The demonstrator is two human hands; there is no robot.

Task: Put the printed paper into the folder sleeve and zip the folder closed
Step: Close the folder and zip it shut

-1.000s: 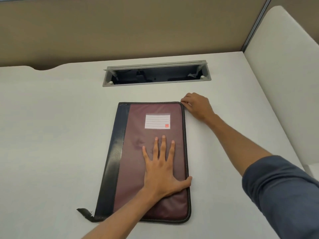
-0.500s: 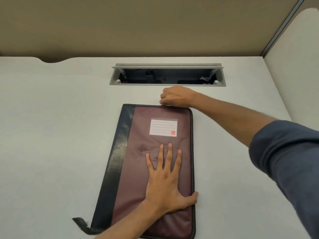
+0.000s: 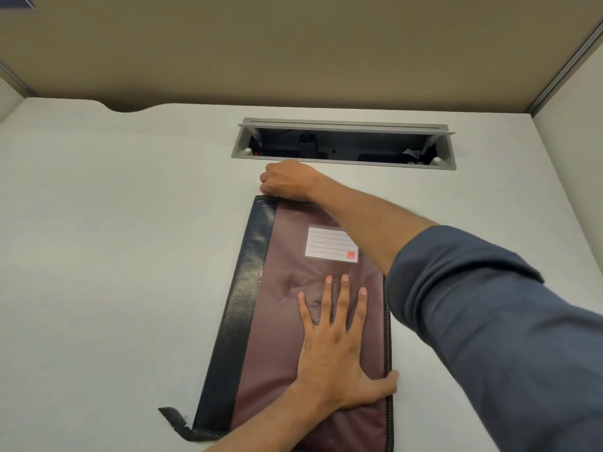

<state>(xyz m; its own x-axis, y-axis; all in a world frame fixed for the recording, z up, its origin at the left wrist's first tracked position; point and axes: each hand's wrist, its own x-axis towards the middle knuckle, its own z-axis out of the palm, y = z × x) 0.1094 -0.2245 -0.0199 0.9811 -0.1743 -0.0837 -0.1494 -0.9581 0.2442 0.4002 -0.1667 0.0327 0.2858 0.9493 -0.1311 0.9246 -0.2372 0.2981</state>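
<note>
No legible text, brand, or number appeared anywhere in view. The folder [image 3: 293,321] carried one white label card [image 3: 331,244] near its far right corner; the card showed only blank ruled lines and a small red square in its near right corner, whose marking was too small to read.
</note>
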